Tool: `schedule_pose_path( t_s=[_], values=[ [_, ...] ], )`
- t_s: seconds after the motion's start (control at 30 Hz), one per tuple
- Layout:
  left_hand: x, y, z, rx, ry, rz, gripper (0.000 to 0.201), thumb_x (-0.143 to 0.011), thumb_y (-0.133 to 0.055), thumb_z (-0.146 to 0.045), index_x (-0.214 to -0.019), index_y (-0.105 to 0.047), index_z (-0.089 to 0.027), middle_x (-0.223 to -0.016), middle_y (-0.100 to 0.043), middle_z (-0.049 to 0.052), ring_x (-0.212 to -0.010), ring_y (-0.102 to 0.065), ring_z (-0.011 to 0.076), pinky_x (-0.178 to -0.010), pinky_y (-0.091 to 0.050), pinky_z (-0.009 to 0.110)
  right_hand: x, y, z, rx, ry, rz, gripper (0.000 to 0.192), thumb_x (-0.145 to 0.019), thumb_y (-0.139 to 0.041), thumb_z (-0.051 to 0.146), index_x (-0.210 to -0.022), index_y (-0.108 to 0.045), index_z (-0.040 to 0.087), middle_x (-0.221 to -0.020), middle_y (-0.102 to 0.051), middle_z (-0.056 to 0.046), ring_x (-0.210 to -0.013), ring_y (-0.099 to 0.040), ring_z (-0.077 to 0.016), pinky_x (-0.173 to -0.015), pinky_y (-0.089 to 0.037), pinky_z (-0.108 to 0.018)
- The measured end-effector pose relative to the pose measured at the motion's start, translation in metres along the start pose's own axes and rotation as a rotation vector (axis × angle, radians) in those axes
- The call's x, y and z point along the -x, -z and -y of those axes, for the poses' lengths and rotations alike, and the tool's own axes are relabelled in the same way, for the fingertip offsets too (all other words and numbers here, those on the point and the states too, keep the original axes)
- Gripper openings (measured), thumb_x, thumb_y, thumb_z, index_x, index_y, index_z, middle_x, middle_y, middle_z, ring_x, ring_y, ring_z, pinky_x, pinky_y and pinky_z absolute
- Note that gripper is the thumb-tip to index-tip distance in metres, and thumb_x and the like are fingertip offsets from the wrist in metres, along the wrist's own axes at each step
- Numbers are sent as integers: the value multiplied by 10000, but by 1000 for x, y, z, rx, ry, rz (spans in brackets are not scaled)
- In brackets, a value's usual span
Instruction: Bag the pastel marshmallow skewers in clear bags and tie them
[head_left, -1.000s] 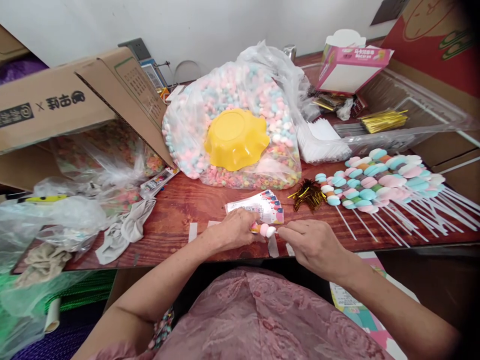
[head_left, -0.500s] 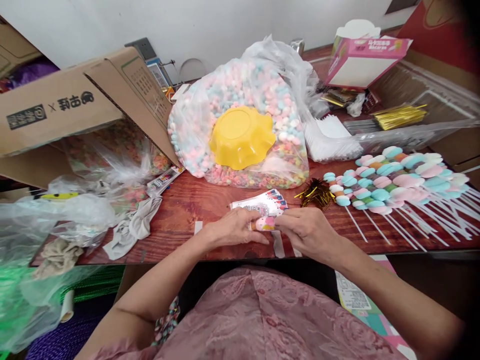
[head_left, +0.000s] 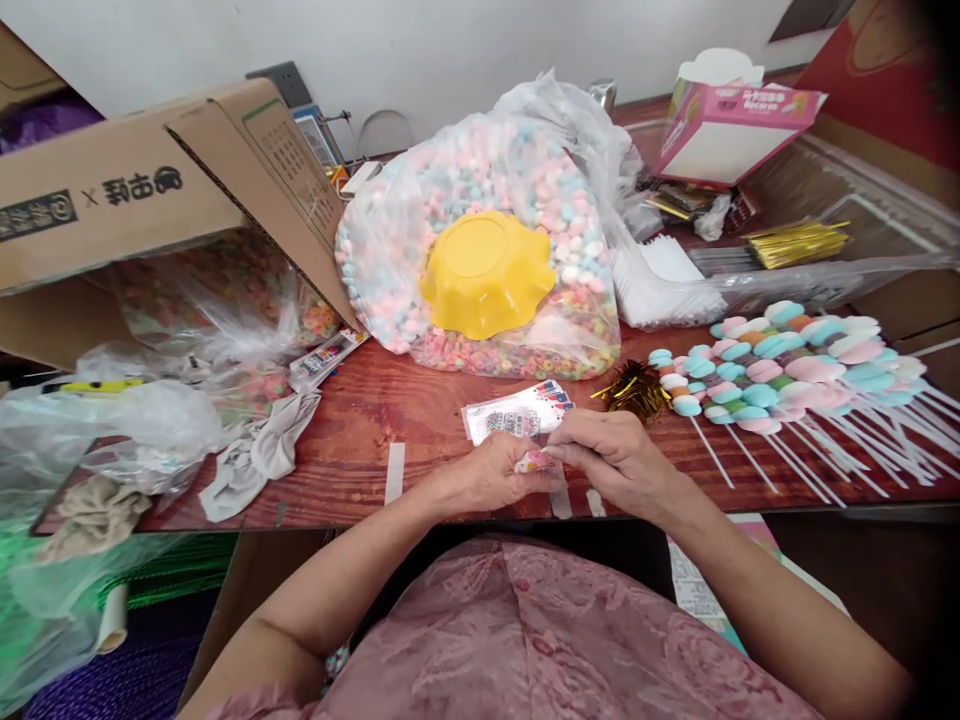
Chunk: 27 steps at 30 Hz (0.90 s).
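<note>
Marshmallow skewer [head_left: 537,461] pinched between both hands at near tabletop [head_left: 360,420] edge. Left hand [head_left: 489,475] fingers closed around candy end; right hand [head_left: 616,455] fingers closed on other end. Printed bags [head_left: 516,412] just beyond; finished skewers [head_left: 780,365] to right.

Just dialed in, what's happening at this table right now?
A person at a wooden table holds a small pink candy piece between the left hand and the right hand, close to the near edge. A stack of printed wrappers lies just beyond the hands. To the right lies a pile of finished candy skewers on white sticks. Behind, a yellow bowl rests upside down on a big bag of pastel candy.
</note>
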<state>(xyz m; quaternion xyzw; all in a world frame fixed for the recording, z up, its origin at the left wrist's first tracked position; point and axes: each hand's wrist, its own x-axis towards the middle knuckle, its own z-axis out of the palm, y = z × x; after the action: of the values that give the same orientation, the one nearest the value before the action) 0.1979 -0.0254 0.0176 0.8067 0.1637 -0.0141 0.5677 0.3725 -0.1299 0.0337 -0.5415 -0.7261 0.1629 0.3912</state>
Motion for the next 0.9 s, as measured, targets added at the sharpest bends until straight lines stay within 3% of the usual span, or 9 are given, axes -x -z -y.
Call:
schedule_pose_path(
  t_s=[0.17, 0.27, 0.37, 0.43, 0.53, 0.6, 0.63, 0.8, 0.9],
  values=[
    [8, 11, -10, 457, 101, 33, 383, -747, -724, -498, -852, -621, -145, -634, -511, -55, -506, -385, 48, -493, -293, 188, -5, 13, 0, -1, -62, 104, 259, -950, -519, 271, -743, -635, 166, -644, -594, 8, -602, -514, -104, -591, -348, -228],
    [18, 25, -13, 607, 136, 52, 469, -765, -706, -532, -1020, -662, -141, -768, -620, 5, -550, -493, 54, -500, -325, 178, -5, 26, 0, -73, -130, 79, 229, -941, -548, 299, -780, -659, 178, -658, -615, 18, -603, -536, -100, -591, -360, -223],
    [22, 23, -7, 663, 225, 98, 450, -754, -717, -528, -880, -697, -97, -721, -648, 47, -531, -541, 70, -482, -357, 181, -7, 24, 0, -119, -94, 114, 227, -933, -551, 281, -763, -666, 185, -673, -636, 12, -629, -558, -110, -610, -376, -234],
    [19, 13, -4, 710, 265, 35, 434, -710, -756, -511, -775, -683, -88, -595, -602, 21, -423, -468, 51, -413, -318, 178, -10, 14, -1, -146, -86, 104, 211, -917, -560, 259, -748, -668, 192, -669, -630, 8, -630, -552, -116, -614, -385, -243],
    [10, -4, -3, 780, 221, -258, 456, -678, -759, -546, -687, -627, -110, -506, -527, -26, -348, -385, 35, -346, -256, 171, -11, -7, -2, -245, -214, -227, 131, -880, -600, 252, -971, -690, 229, -774, -637, 2, -672, -554, -126, -637, -426, -255],
    [5, -12, -6, 800, 151, -446, 471, -680, -746, -568, -653, -571, -132, -497, -485, -52, -335, -350, 24, -334, -237, 165, -8, -24, -1, -370, -333, -495, 305, -869, -613, 275, -1173, -628, 267, -862, -643, -4, -701, -565, -134, -643, -454, -268],
    [3, -16, -8, 799, 121, -497, 475, -691, -736, -574, -646, -546, -142, -494, -459, -65, -331, -322, 18, -330, -223, 164, -4, -33, 1, -425, -376, -556, 340, -862, -622, 291, -1201, -613, 273, -873, -645, -5, -701, -567, -137, -634, -461, -271],
    [6, -26, -14, 712, 81, -495, 494, -784, -641, -605, -642, -493, -156, -511, -401, -74, -379, -304, 19, -368, -226, 162, 11, -65, 11, -397, -392, -549, 101, -833, -654, 275, -756, -668, 211, -657, -579, 19, -603, -519, -127, -565, -427, -262],
    [11, -25, -15, 781, 73, -414, 485, -774, -659, -599, -678, -563, -133, -599, -520, -17, -486, -447, 59, -468, -369, 188, 10, -64, 14, -266, -287, -624, 123, -861, -609, 213, -761, -680, 218, -703, -599, 5, -652, -552, -135, -608, -449, -276]
  ],
)
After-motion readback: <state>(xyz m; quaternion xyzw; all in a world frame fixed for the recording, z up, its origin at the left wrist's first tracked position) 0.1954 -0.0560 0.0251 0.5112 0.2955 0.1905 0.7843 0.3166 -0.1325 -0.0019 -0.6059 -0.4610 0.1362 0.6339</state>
